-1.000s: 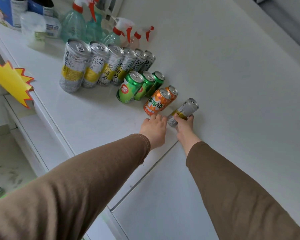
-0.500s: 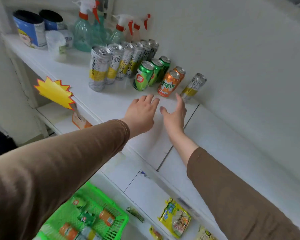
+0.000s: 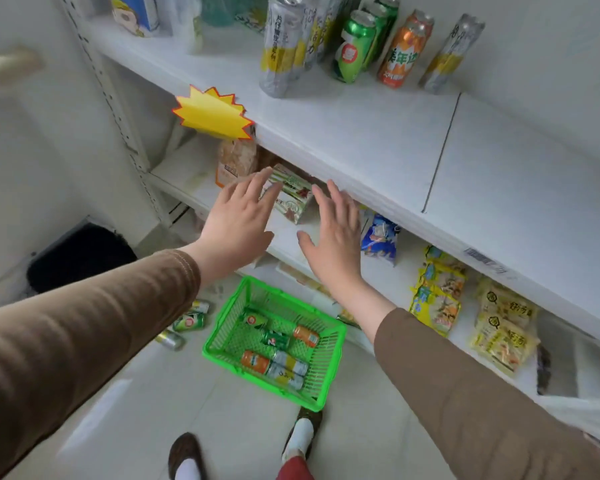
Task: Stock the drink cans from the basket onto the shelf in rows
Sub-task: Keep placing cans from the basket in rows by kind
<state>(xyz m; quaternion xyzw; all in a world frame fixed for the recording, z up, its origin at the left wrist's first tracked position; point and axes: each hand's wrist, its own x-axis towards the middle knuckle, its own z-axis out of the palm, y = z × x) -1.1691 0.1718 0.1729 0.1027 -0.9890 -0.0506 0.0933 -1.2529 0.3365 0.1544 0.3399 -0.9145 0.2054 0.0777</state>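
Note:
A green basket (image 3: 329, 362) sits on the floor below my hands, with several cans lying in it: green, orange and silver-yellow. On the white top shelf (image 3: 361, 133) stand rows of cans: tall silver-yellow cans (image 3: 279, 50), green cans (image 3: 354, 46), orange cans (image 3: 400, 53) and a lone silver-yellow can (image 3: 447, 53) at the right end. My left hand (image 3: 236, 220) and my right hand (image 3: 333, 233) hover open and empty, fingers spread, in front of the lower shelf and above the basket.
Three loose cans (image 3: 187, 323) lie on the floor left of the basket. A yellow starburst tag (image 3: 212, 112) hangs off the shelf edge. Snack packets (image 3: 437, 299) and a green box (image 3: 291, 195) fill the lower shelves. A black bin (image 3: 80, 254) stands at left. My feet are just behind the basket.
Both hands let go of the silver-yellow can at the right end of the shelf and pulled back down, empty. The view tilted down to the basket on the floor.

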